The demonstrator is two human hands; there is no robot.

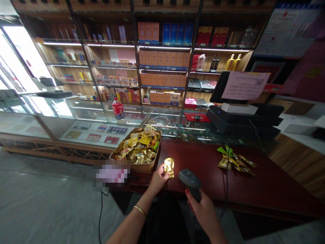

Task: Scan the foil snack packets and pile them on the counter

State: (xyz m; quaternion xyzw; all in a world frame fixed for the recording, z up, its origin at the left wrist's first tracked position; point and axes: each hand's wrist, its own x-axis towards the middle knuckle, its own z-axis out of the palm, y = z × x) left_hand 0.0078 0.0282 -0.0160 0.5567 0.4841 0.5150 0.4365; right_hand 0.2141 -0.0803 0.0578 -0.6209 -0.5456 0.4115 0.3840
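My left hand (159,179) is closed on a small gold foil snack packet (169,166), held upright above the dark red table (189,154). A bright patch of light falls on the packet. Around the handle of a grey-black barcode scanner (190,179) my right hand (201,206) is wrapped, with the scanner's head pointing toward the packet a short way off. Just beyond my left hand stands a cardboard box (146,168) heaped with similar gold packets (141,145). Several more gold and green packets (235,162) lie in a loose pile at the right of the table.
A black cable (226,189) hangs across the table's right side. Glass counters (88,118) run behind, bearing a red-labelled bottle (118,109), a white cable (162,119) and a mouse (197,117) on a red mat. A monitor and cash register (233,120) stand at right.
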